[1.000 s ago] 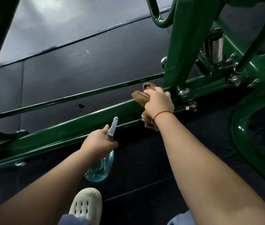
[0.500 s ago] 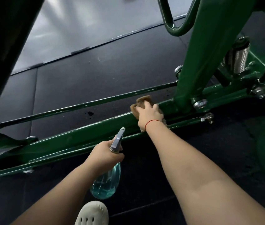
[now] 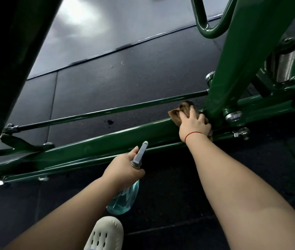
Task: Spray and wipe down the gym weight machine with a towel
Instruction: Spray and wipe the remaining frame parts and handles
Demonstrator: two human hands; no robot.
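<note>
1. Two hands are busy. The right hand [image 3: 194, 126], right of centre, holds a brown towel [image 3: 180, 112] against the green machine frame [image 3: 88, 148], fingers curved over the cloth. The towel sits where the sloping bar meets the upright post [image 3: 233, 69].
2. The left hand [image 3: 123, 168], lower centre, grips the neck of a spray bottle [image 3: 125, 201]. Its grey nozzle points up toward the bar.
3. The step in hand looks like wiping the joint. To do it well, the towel should wrap round the bar so the underside gets cleaned too.
4. Short, firm strokes suit the corner at the post. The cloth then needs working round the silver bolt [image 3: 233, 116] just right of the hand, where grime probably collects.
5. Long strokes toward the lower left would cover the rest of the bar, which looks glossy and untouched.
6. The nozzle is best aimed at the metal, not at the black floor [image 3: 125, 78], which could turn slippery near the white shoe [image 3: 105, 233] at the bottom edge.
7. The bottle is clear and holds a pale blue-green liquid. Its level is hard to judge behind the hand.
</note>
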